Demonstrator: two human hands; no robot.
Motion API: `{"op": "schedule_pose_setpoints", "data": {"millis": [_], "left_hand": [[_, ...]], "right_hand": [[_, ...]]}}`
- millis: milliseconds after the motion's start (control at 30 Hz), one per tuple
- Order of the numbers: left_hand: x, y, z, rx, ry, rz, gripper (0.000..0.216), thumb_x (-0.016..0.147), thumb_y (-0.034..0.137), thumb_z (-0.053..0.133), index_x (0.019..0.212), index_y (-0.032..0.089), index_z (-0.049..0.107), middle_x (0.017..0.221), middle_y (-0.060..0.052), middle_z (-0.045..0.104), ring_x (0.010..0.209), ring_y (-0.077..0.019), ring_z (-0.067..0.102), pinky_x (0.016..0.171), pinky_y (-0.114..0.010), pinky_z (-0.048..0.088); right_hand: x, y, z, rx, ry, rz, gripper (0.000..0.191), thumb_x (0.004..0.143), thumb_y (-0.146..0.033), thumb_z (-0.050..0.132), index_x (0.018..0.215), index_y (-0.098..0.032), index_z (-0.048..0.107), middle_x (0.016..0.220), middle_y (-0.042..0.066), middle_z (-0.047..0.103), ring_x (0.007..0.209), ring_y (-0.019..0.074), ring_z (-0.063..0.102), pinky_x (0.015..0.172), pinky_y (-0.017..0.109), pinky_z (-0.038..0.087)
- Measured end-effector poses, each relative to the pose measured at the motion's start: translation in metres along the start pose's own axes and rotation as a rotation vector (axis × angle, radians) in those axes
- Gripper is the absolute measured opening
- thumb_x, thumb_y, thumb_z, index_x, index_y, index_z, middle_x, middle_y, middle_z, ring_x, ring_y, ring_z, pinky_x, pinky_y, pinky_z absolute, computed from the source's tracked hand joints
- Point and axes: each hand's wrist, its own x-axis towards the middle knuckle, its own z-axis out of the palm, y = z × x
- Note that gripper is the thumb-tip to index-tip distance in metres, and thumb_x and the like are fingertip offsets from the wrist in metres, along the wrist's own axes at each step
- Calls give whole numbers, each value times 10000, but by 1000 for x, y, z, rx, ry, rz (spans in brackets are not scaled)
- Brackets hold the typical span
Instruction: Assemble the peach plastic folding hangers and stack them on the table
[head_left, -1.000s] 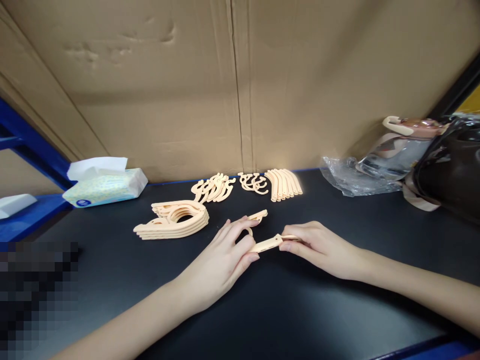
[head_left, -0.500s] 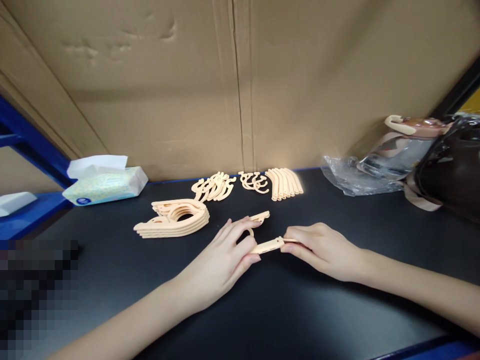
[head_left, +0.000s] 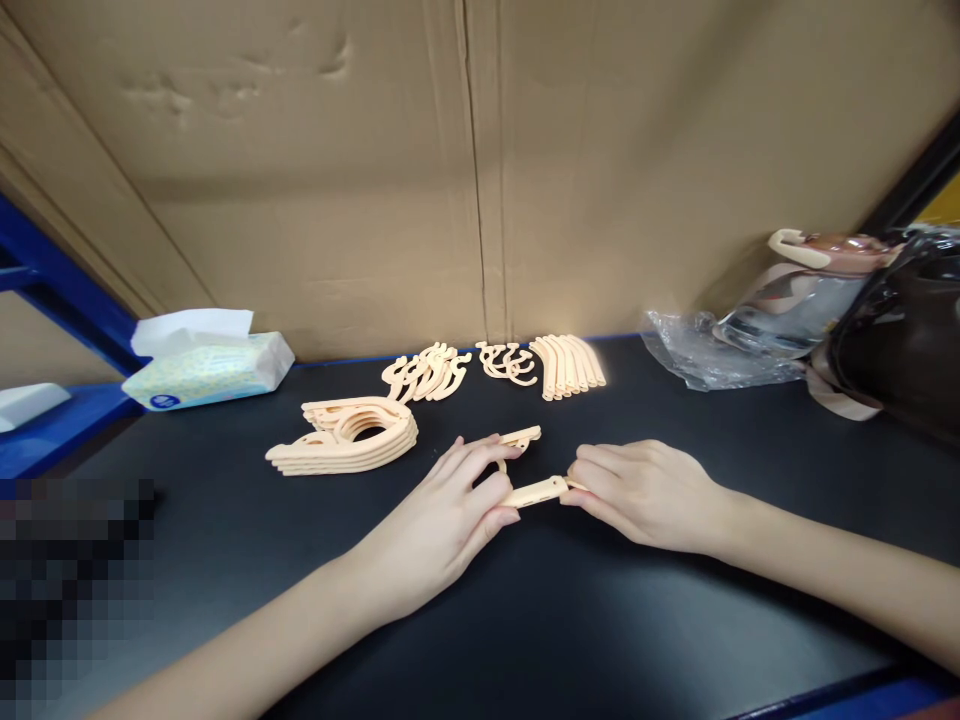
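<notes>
My left hand [head_left: 457,510] is closed around a cream plastic folding hanger [head_left: 538,493], whose two arms stick out to the right of the fingers. Its hook part lies mostly hidden under that hand. My right hand [head_left: 637,495] pinches a small cream hanger piece [head_left: 576,484] against the end of the nearer arm; most of this piece is covered by the fingers. Left of my hands rests a stack of folded cream hangers [head_left: 375,455]. Behind lie a pile of curved hanger arms [head_left: 427,372], several loose hooks [head_left: 510,363] and a row of straighter arms [head_left: 568,366].
A tissue pack [head_left: 210,370] sits at the back left. On the right are a crumpled clear plastic bag [head_left: 697,350], a water bottle [head_left: 802,300] and a dark bag [head_left: 900,340]. Cardboard [head_left: 337,200] stands upright along the back edge of the black table [head_left: 480,640].
My right hand has rolled slightly, and the small piece it pinches has tilted at the hanger arm's end. My left hand and the hanger stay nearly in place.
</notes>
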Motion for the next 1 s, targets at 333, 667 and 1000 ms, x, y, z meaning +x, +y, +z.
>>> {"op": "schedule_pose_setpoints", "data": {"millis": [333,667,1000], "left_hand": [[2,1,0,11,-3,15,162,983,253,336,969,208,491,1336,-69,447,1327,-222,334,1114,-514,256],[0,1,0,-2,-17,23,173,974,253,357,939,197,517,1312,-80,466,1328,-230,338,1120,-510,246],[1,2,-1,-9,-29,20,178,972,254,361,931,198,524,1300,-77,478,1327,-231,339,1120,-507,247]], "right_hand": [[2,-1,-3,-117,68,-89,415,1007,-265,262,717,-171,543,629,-1,486,528,133,432,521,271,301],[1,-3,0,-82,113,-44,343,956,-278,367,690,-180,562,626,-8,507,535,123,446,519,263,294],[1,-4,-2,-109,124,-56,332,942,-270,377,684,-176,565,618,-5,507,529,117,445,517,262,290]]}}
